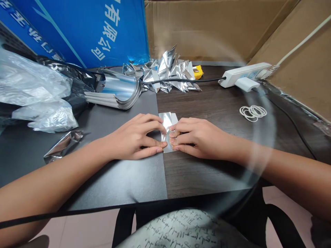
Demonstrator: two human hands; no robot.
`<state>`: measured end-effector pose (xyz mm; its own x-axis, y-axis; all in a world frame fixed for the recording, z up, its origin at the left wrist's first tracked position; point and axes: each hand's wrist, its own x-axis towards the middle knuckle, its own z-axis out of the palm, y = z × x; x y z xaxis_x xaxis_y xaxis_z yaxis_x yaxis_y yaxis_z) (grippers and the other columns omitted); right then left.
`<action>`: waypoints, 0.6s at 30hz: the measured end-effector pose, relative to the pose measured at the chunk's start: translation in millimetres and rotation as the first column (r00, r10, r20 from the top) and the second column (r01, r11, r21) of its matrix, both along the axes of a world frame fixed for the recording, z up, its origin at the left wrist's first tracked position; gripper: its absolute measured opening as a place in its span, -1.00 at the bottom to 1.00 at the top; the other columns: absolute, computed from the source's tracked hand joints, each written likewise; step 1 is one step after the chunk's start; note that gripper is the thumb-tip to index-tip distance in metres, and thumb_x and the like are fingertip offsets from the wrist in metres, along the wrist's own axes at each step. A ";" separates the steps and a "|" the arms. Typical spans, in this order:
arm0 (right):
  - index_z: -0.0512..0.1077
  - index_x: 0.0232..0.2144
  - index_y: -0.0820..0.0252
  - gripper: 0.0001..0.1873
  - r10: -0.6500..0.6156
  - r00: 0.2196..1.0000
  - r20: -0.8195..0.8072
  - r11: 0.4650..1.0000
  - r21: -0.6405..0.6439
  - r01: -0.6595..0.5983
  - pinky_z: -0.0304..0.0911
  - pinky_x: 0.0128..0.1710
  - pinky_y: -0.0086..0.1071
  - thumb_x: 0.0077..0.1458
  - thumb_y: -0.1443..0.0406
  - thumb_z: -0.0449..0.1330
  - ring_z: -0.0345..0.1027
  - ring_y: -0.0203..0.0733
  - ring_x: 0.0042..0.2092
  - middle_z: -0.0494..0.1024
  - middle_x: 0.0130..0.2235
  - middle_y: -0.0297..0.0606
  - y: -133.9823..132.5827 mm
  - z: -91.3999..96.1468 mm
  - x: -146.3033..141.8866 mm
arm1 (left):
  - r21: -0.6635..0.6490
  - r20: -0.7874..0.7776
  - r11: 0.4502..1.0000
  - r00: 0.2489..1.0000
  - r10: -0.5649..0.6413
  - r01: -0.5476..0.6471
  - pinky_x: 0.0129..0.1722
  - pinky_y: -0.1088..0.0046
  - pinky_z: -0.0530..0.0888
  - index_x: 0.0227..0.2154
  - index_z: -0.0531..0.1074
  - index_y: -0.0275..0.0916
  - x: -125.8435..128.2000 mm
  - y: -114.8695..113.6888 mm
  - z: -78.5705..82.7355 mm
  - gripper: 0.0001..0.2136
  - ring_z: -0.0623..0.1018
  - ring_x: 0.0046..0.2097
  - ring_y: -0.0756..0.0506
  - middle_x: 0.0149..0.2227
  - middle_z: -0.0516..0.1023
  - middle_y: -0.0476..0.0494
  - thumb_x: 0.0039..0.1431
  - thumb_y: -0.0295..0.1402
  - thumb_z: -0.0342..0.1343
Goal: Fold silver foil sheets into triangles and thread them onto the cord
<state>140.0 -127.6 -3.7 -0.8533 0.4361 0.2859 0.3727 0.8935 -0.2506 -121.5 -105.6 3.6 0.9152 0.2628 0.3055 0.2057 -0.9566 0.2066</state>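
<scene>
A small silver foil sheet (168, 120) lies on the table where a grey mat (116, 172) meets the dark wood top (219, 110). My left hand (137, 137) presses on its left side with curled fingers, the fingertips pinching the foil's edge. My right hand (199, 137) mirrors it from the right, fingers bent and pressed onto the same sheet. Both hands meet over the foil's lower half, which they partly hide.
A pile of folded foil pieces (168, 72) sits at the back. A curled stack of foil sheets (119, 91) and plastic bags (33, 93) lie at the left. Rubber bands (252, 112), a white power strip (244, 77) and cardboard walls (207, 27) stand at the right.
</scene>
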 end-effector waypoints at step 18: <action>0.59 -0.29 0.17 -0.74 -0.002 1.000 0.006 1.000 -0.025 0.002 0.34 -0.07 -0.22 0.36 0.28 0.11 0.42 -0.11 -0.09 0.60 -0.20 -0.18 0.0 -1.0 -0.8 | 0.272 -0.038 0.840 0.867 0.496 -0.468 -0.09 0.17 0.53 0.00 0.61 -0.15 -1.6 15.0 -15.1 -0.61 0.52 -0.08 -0.21 -0.03 0.49 -0.29 0.45 -0.17 -0.10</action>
